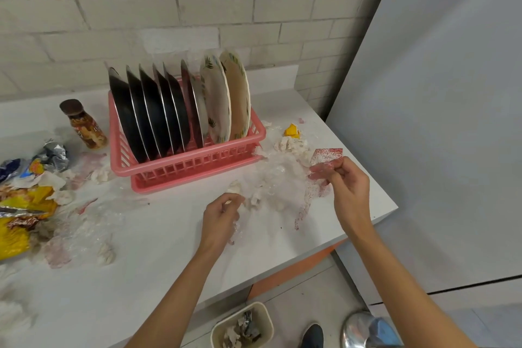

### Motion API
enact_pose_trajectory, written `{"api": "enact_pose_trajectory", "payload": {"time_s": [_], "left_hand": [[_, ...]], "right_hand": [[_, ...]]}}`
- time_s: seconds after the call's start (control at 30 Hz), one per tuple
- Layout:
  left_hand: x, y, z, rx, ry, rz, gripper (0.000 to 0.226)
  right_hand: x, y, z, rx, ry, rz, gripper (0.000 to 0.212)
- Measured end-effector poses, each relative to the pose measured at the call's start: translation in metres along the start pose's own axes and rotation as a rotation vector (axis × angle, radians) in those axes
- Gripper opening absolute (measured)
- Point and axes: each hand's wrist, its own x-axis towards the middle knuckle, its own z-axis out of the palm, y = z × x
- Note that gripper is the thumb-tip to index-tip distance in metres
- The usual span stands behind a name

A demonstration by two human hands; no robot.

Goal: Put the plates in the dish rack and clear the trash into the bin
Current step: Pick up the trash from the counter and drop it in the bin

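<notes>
Head view: wrapper [325, 156] between right fingers [332, 170]

The pink dish rack [186, 168], packed with upright plates [158, 110], is occupying the counter's [158, 263] rear centre. A brown bottle [84, 124] is standing just beside it at 9 o'clock; snack wrappers [25, 206] are crowding 8 o'clock. At 4 o'clock, crumpled tissues [291, 147], clear film [278, 178] and a red-speckled wrapper [327, 156] are littering the surface. Bare surface is lying open at 6 o'clock.

A white tabletop [158, 257] stands against a pale brick wall [197, 8]. A brown-capped bottle [84, 126] stands upright near its back left. A grey panel [452, 121] rises at the right. On the floor below, a dark shoe [313, 335] is just beside a shiny metal object [364, 329].
</notes>
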Motion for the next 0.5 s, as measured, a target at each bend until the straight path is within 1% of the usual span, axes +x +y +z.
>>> {"api": "enact_pose_trajectory", "payload": {"time_s": [0.07,0.17,0.23,0.3,0.37,0.47,0.5], "left_hand": [[0.0,0.016,0.006,-0.057,-0.026,0.019,0.016],[0.004,0.035,0.014,-0.117,-0.076,-0.041,0.019],[0.004,0.043,0.017,-0.112,-0.072,-0.084,0.02],[0.001,0.048,0.019,-0.109,-0.057,-0.088,0.018],[-0.004,0.051,0.022,-0.106,-0.068,-0.053,0.018],[-0.008,0.055,0.025,-0.097,-0.074,-0.019,0.017],[-0.01,0.057,0.027,-0.087,-0.07,-0.014,0.016]], "right_hand": [[-0.002,-0.004,0.002,0.057,-0.001,-0.018,0.018],[-0.004,-0.009,0.006,0.142,-0.004,-0.016,0.018],[-0.004,-0.006,0.008,0.192,-0.004,0.013,0.018],[-0.006,-0.002,0.012,0.215,-0.017,0.056,0.018],[-0.01,0.003,0.017,0.205,-0.061,0.1,0.021],[-0.021,0.01,0.03,0.176,-0.15,0.145,0.031],[-0.024,0.011,0.035,0.173,-0.174,0.159,0.032]]}}
